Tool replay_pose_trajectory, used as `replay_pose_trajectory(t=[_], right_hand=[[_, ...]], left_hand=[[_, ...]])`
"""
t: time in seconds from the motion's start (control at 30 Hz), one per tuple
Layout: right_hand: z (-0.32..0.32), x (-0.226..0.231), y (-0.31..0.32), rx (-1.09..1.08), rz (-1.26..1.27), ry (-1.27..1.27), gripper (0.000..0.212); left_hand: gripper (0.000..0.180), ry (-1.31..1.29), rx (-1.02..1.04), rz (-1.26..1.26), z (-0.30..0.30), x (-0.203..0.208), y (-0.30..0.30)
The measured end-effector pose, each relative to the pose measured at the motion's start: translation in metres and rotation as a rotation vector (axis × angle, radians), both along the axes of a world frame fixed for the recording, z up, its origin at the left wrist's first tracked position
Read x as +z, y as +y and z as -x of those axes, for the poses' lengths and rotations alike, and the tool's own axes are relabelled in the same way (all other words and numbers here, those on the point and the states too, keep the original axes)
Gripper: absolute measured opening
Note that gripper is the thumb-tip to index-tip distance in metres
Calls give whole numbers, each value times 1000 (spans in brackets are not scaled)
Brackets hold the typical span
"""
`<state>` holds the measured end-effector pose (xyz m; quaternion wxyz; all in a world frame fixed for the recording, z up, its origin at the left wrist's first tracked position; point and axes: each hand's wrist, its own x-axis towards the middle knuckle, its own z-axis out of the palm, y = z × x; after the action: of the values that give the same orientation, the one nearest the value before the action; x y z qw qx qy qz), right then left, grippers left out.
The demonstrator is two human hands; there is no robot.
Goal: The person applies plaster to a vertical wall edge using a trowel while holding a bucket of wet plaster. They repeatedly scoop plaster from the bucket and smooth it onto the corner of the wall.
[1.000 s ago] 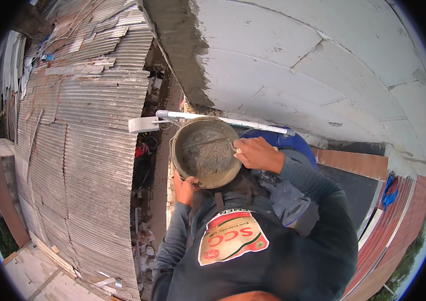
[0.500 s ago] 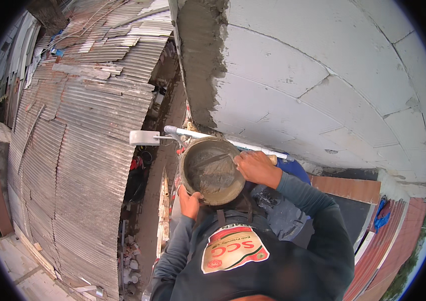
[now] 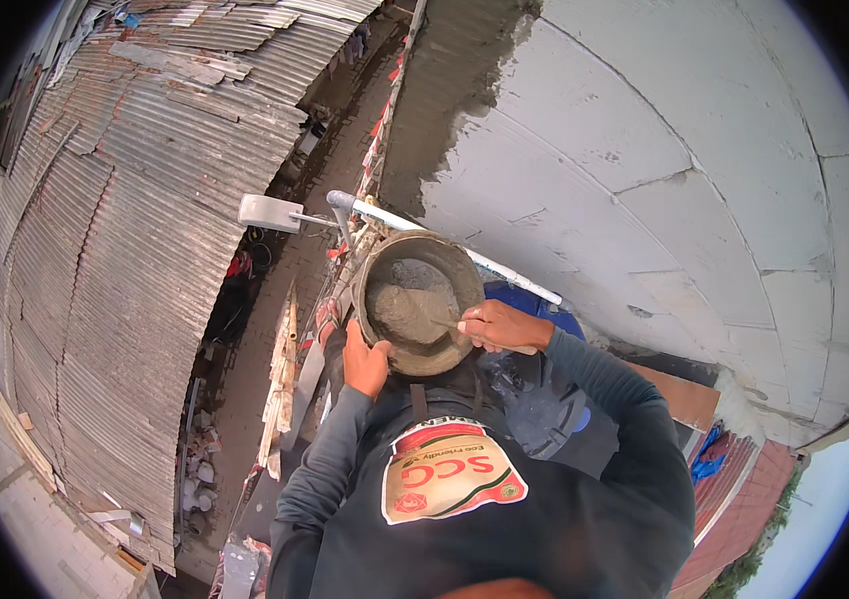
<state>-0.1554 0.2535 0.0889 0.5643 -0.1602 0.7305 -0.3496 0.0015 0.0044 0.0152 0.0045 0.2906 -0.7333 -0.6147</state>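
My right hand point(image 3: 500, 324), just right of the frame's centre, is clenched on a tool's handle, its working end sunk in the grey mortar point(image 3: 409, 304), while my left hand point(image 3: 365, 361) cups the near left rim of the pan point(image 3: 372, 268) from below, fingers wrapped on it. The pan sits at mid-frame, tilted toward me, just in front of a white pipe point(image 3: 464, 255) running across the frame. Beyond it the block wall point(image 3: 664, 180) fills the upper right, a wet grey band of plaster point(image 3: 444, 90) down its left edge, and rusty tin roofing point(image 3: 135, 220) spreads far below at the left.

Left hand point(image 3: 364, 361) grips mortar pan point(image 3: 417, 314); right hand point(image 3: 497, 325) digs in
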Motion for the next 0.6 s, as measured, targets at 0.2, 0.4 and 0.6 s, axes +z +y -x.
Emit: replay_pose_trajectory(t=[0.2,0.4,0.6], right_hand=[[6,8,11,-41,-51,95,42],[23,94,4,22,-37,123,44],[71,210,-21,-40,91,-79,41]], left_hand=[[51,-91,56,-262,5,22,-7],[48,-42,131,-289,6,8,-8],[45,-103,144,-314,11,39,-11]])
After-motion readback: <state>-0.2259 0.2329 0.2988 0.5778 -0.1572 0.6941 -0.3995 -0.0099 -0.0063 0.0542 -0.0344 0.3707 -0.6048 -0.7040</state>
